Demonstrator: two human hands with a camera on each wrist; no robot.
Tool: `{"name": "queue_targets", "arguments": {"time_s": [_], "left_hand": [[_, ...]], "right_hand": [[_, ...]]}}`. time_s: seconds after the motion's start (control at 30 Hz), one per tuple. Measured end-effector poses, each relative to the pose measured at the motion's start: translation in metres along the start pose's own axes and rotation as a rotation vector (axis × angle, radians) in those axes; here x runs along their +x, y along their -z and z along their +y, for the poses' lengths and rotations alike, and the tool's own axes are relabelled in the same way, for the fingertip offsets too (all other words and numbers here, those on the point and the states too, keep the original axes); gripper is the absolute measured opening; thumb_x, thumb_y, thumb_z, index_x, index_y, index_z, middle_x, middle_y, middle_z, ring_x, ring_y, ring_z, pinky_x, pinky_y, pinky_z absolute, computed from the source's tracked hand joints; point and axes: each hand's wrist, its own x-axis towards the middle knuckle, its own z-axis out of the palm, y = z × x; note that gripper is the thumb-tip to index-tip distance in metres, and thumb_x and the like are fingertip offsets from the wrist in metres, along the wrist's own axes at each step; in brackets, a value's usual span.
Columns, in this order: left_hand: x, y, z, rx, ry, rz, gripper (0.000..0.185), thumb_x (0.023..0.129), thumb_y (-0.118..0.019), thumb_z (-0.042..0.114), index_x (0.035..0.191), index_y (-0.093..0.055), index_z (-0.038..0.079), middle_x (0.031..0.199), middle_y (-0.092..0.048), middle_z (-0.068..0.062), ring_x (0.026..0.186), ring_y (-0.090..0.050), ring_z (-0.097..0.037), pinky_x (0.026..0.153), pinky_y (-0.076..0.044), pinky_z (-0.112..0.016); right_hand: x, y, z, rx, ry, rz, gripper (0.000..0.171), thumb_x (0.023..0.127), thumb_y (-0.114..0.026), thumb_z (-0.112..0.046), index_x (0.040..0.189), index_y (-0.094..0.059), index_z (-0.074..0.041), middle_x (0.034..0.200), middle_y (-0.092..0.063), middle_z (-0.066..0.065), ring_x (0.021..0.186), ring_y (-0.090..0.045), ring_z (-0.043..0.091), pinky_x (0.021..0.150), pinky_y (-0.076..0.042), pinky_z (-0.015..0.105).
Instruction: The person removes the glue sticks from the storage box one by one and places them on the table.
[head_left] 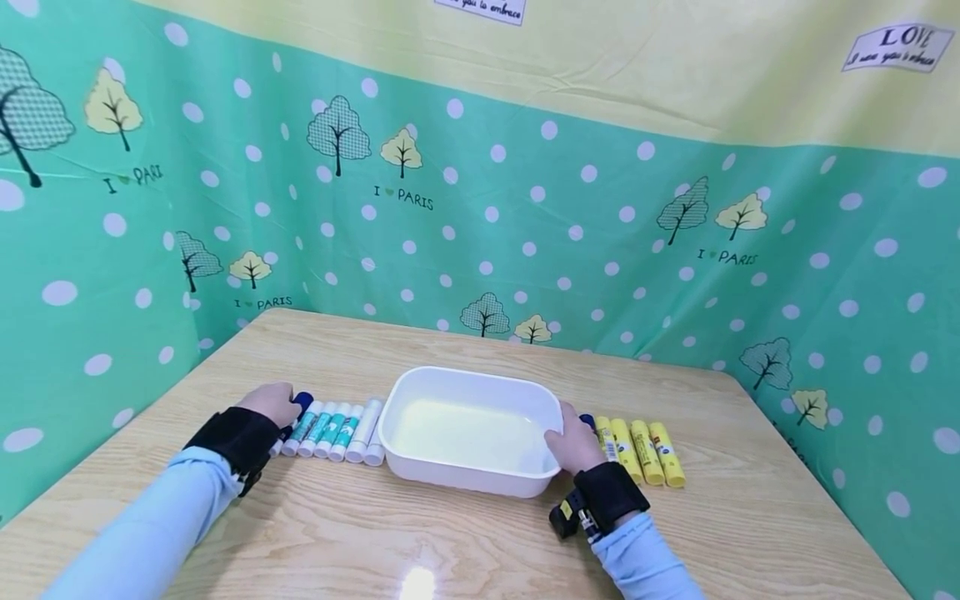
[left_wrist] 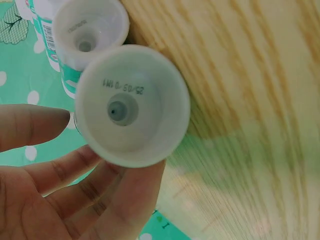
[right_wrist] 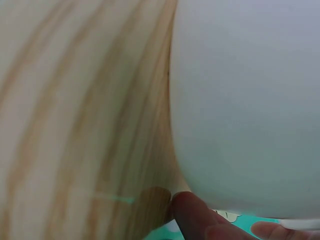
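Note:
A white rectangular plastic basin (head_left: 472, 479) stands on the table with nothing inside. My right hand (head_left: 577, 443) grips its right end, thumb over the rim and fingers outside. In the right wrist view, fingertips (right_wrist: 192, 212) show beside the basin's smooth wall (right_wrist: 250, 110). Left of the basin lies a row of white and teal glue sticks (head_left: 330, 433). At that row's left end my left hand (head_left: 272, 404) holds a glue stick (left_wrist: 160, 140), its round white base facing the left wrist camera. The thumb is on one side, curled fingers on the other.
Several yellow glue sticks (head_left: 647, 452) lie side by side right of the basin, partly behind the right hand. The wooden table (head_left: 360, 533) ends at a green polka-dot cloth (head_left: 525, 217) at the back and sides.

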Motion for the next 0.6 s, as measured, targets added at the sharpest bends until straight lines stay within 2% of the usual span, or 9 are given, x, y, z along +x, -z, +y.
{"name": "queue_targets", "arguments": {"time_s": [0.33, 0.47, 0.6], "left_hand": [[0.0043, 0.0001, -0.0010, 0.002, -0.021, 0.019, 0.029, 0.080, -0.044, 0.010, 0.095, -0.049, -0.015, 0.081, -0.054, -0.022, 0.068, -0.049, -0.026, 0.063, -0.039, -0.035], [0.0019, 0.0018, -0.0023, -0.006, -0.005, 0.008, 0.029, 0.081, -0.044, 0.011, 0.093, -0.049, -0.015, 0.079, -0.053, -0.020, 0.068, -0.047, -0.025, 0.062, -0.039, -0.034], [0.0001, 0.0041, -0.0046, -0.007, -0.019, 0.000, 0.028, 0.080, -0.044, 0.011, 0.091, -0.049, -0.014, 0.078, -0.052, -0.019, 0.067, -0.047, -0.025, 0.061, -0.038, -0.033]], "right_hand": [[0.0023, 0.0046, -0.0031, 0.000, -0.010, -0.018, 0.055, 0.083, -0.043, -0.007, 0.134, -0.023, -0.005, 0.125, -0.041, 0.024, 0.092, -0.055, 0.027, 0.060, -0.047, 0.031], [0.0011, 0.0054, -0.0023, -0.029, -0.011, -0.055, 0.055, 0.083, -0.043, -0.007, 0.133, -0.022, -0.004, 0.118, -0.046, 0.025, 0.069, -0.058, 0.021, 0.047, -0.044, 0.029], [0.0016, 0.0057, -0.0014, -0.086, -0.004, -0.078, 0.056, 0.082, -0.045, -0.009, 0.133, -0.022, -0.003, 0.105, -0.053, 0.025, 0.050, -0.054, 0.016, 0.039, -0.041, 0.027]]}}
